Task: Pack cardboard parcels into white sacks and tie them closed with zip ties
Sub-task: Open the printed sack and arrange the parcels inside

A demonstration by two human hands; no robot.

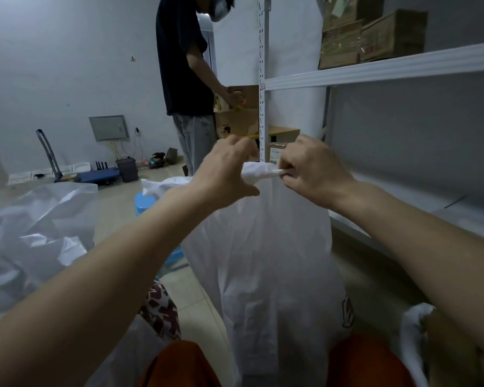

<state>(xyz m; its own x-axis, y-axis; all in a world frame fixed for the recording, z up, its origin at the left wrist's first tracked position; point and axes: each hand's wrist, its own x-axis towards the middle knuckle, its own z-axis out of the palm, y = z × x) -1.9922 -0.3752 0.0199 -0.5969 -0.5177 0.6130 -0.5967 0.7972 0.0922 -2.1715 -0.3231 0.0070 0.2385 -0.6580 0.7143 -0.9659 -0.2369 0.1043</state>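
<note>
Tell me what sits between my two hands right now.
In the head view, the gathered neck of the white sack bridges the gap: the left hand grips it, and the right hand pinches a thin white strip, likely the zip tie.

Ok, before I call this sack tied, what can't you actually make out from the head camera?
- Zip tie: too small and blurred where the right hand pinches the gathered neck of the tall white woven sack; a locked tie cannot be confirmed.
- Left hand: its fingertips are hidden behind its own back.
- Sack contents: hidden by the opaque fabric.
- Sack base: cut off by the bottom edge, between the orange-clad knees.
</note>
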